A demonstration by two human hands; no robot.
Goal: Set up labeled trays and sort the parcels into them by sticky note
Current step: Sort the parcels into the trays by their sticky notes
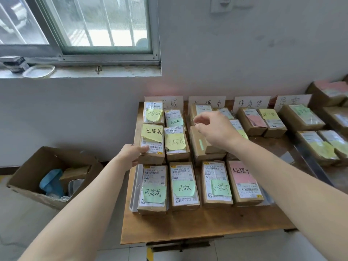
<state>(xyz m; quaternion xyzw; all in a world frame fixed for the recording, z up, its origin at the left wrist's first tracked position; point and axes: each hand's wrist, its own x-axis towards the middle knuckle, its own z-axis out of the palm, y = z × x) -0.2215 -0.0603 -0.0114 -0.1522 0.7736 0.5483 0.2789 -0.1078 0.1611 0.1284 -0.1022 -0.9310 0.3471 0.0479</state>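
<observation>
- Left hand [131, 153]: the fingers [144, 149] are clamped on the near-left corner of a brown cardboard parcel with a yellow sticky note [150, 158]. The thumb lies on the top face; the other fingers curl round the side.
- Gripped parcel: located in the middle row, left column, of the leftmost group on the wooden bench [188, 225]. It is just beside a second yellow-noted parcel [176, 142] on its right. Whether it rests down or is lifted cannot be told.
- Right hand [214, 130]: the fingers [199, 117] are loosely curled, thumb and forefinger slightly apart, holding nothing. The hand hovers above a plain brown parcel with a green strip [197, 146] in the second group.
- Leftmost group: six parcels in two columns, each bearing a green or yellow note. A clear plastic tray wall [134, 187] shows along the left of the near row.
- Far edge of the bench: four white handwritten label cards [251, 103] stand upright against the wall, one behind each group.
- Floor, left of the bench: an open cardboard box [37, 166].
</observation>
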